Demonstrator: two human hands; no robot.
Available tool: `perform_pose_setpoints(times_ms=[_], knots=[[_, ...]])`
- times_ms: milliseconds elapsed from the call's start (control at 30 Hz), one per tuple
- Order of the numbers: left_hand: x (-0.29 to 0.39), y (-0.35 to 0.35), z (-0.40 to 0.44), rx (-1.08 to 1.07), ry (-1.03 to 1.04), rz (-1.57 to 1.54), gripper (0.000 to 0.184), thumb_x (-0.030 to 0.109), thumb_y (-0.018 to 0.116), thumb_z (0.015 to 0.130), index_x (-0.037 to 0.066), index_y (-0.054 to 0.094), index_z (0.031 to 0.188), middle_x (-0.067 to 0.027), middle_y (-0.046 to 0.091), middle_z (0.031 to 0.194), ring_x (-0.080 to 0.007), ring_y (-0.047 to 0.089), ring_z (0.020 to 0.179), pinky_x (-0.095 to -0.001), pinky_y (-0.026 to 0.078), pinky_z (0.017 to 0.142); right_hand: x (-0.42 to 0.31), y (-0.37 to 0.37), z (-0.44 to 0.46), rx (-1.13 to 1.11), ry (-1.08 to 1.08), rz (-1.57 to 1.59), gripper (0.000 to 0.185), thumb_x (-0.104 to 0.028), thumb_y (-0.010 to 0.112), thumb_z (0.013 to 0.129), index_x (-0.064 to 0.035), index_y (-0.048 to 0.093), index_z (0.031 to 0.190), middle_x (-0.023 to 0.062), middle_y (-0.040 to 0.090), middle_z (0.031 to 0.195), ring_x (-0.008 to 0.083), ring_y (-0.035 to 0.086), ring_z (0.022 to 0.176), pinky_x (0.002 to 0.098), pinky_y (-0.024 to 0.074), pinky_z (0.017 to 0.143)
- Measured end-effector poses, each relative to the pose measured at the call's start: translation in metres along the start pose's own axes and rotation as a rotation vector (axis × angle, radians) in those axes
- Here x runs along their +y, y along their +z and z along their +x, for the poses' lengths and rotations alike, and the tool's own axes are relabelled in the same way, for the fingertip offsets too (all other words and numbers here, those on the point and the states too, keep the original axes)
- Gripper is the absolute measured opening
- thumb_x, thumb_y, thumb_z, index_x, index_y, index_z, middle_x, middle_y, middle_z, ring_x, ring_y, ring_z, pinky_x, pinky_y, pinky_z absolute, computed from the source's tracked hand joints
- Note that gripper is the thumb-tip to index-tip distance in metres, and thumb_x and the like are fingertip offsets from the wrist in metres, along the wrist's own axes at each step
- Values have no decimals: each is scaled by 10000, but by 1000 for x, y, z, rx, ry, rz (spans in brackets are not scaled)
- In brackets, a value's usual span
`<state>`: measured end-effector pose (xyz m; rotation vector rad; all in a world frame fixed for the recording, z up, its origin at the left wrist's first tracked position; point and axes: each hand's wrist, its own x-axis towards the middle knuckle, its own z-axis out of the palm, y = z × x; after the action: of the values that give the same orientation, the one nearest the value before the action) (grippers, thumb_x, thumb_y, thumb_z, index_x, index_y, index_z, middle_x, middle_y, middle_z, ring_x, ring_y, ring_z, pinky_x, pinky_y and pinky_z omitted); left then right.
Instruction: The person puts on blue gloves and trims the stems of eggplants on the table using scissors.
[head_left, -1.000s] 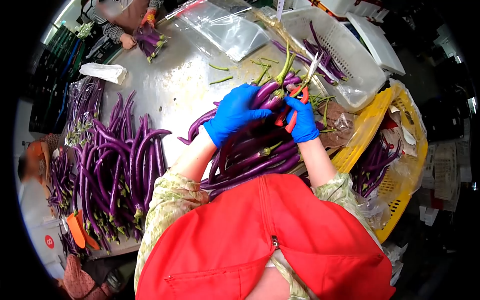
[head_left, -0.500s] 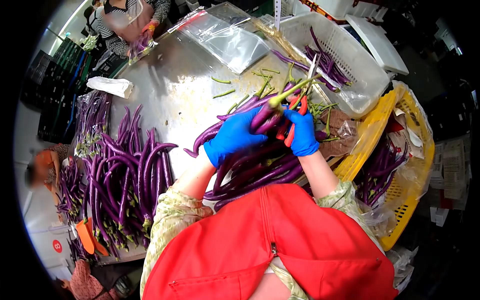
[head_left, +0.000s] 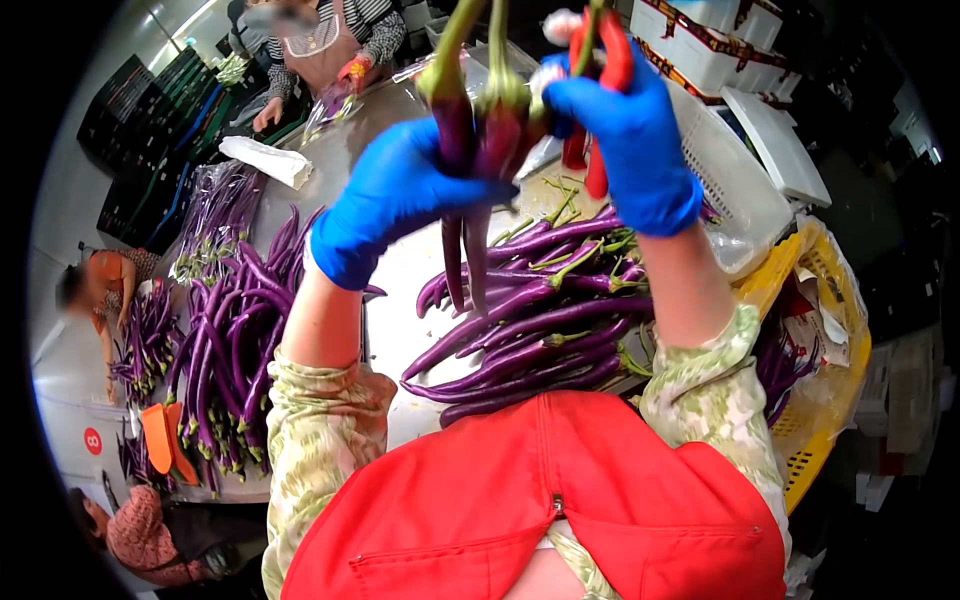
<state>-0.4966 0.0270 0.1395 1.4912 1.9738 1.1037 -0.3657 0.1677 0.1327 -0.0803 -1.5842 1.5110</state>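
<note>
Raised over the table, my blue-gloved left hand (head_left: 395, 190) is closed around a few long purple eggplants (head_left: 497, 140). Their green stems point upward and their thin ends hang below my fingers. My right hand (head_left: 640, 140), also gloved in blue, grips red-handled scissors (head_left: 616, 58) beside the stems. The blades cannot be made out here. Under both hands, a pile of loose eggplants (head_left: 545, 310) lies on the metal table, with cut green stem pieces (head_left: 565, 190) at its far side.
A larger eggplant heap (head_left: 225, 340) lies to the left, near bagged eggplants (head_left: 215, 220) and an orange scoop-like tool (head_left: 160, 440). At right are a yellow crate (head_left: 815, 440) and a translucent crate (head_left: 735, 180). Co-workers stand beyond the table and at left.
Both hands have risen away from the pile, carrying the eggplants and scissors upward toward the camera. The held eggplants now hang upright, and the view has shifted.
</note>
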Motion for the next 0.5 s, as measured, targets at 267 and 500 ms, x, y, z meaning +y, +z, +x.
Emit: perform_pose_setpoints(times_ms=[267,500], knots=[[-11,-32,23,192,299,-370,342,130,771,718,18,659,1022,-37,670,959,-120,616,909,-275,476,849,-29,-4,47,-2,-73,-340,257,-32,564,807,-19,544,1063,-22,476,768,66,445,657,217,408,589],[-18,-14,28,-84,86,-566,335,116,703,760,16,635,1072,-64,661,960,-144,627,895,-280,480,827,-26,-44,55,-242,182,-114,446,-80,657,734,-22,520,1154,49,583,772,114,551,585,221,443,524]])
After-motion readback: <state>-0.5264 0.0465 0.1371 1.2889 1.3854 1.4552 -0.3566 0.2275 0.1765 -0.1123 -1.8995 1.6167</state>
